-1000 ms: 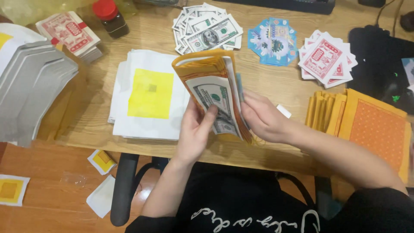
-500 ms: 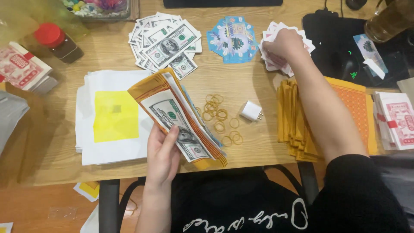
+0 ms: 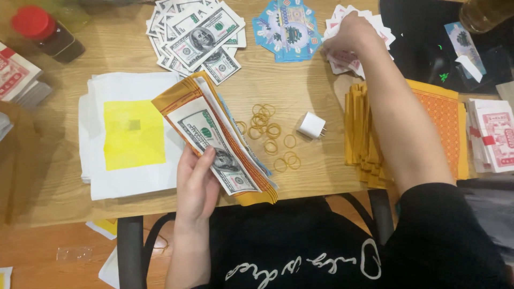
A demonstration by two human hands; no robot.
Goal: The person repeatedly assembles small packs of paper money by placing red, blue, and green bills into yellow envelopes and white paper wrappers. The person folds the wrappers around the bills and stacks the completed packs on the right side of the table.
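At the far left edge lies a stack of red-and-white printed paper notes (image 3: pixel 15 75), and behind it stands a dark bottle with a red cap (image 3: pixel 44 31). Next comes a pile of white paper sheets (image 3: pixel 131 142) on the wooden table (image 3: pixel 278 80), the top sheet bearing a yellow square.

The left hand (image 3: pixel 197 184) grasps a fanned bundle of paper notes (image 3: pixel 217 142) from below, thumb laid across the face of the top banknote-style sheet, fingers curled under the stack. The bundle is made of orange-yellow sheets with grey-green banknote prints on top; it tilts diagonally, its upper end overlapping the white sheets and its lower end hanging over the table's near edge.

Behind it, toward the far side of the table, a loose spread of banknote-style papers (image 3: pixel 198 35) lies fanned out. To the right of the bundle, yellow rubber bands (image 3: pixel 270 136) lie scattered on the wood, and just beside them sits a small white plug adapter (image 3: pixel 311 126). Further back lies a blue-and-white printed paper piece (image 3: pixel 286 29).

The right hand (image 3: pixel 350 35) reaches across to the far side and closes its fingers on a pile of red-and-white cards (image 3: pixel 356 56), gripping from above. Under the forearm sits a stack of orange-yellow paper (image 3: pixel 439 123). At the far right lies another stack of red-and-white notes (image 3: pixel 495 134), beside a black mat (image 3: pixel 423 48).
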